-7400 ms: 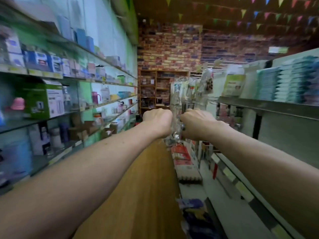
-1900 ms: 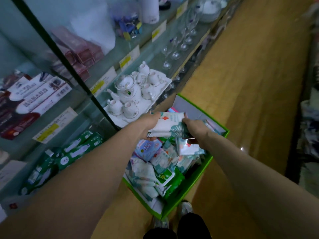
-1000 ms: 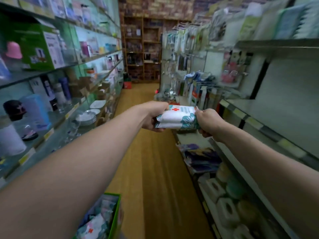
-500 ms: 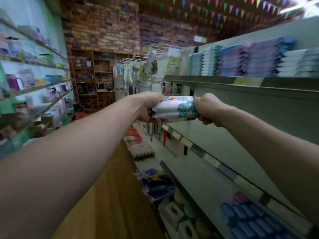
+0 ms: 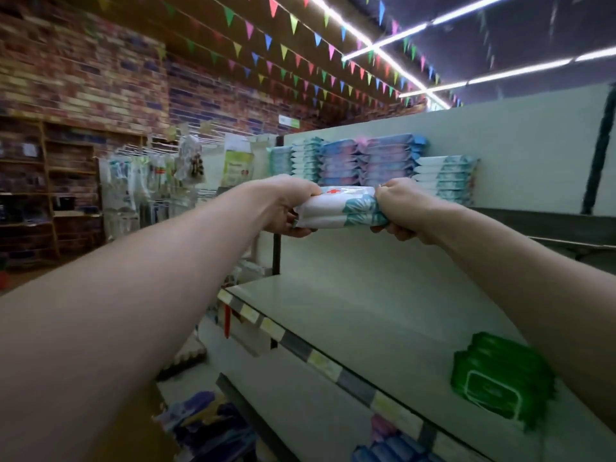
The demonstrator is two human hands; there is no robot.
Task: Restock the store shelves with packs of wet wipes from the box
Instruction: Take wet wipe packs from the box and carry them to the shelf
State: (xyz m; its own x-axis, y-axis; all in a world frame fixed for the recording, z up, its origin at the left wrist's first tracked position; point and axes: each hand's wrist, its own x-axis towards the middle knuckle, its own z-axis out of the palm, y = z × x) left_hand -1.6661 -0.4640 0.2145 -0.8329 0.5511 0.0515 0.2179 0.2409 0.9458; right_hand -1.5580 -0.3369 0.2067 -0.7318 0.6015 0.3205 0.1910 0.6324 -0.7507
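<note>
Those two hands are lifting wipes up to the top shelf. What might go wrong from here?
The packs are pinched only at their ends by the left hand and right hand; there seem to be two, so one could slip out. The white-teal stack on the top shelf stands close behind, so a push could topple it. A dropped pack might land near the green packs below.

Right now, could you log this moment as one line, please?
both hands grip wipes pack | raised before top shelf stacks | not yet placed
</note>
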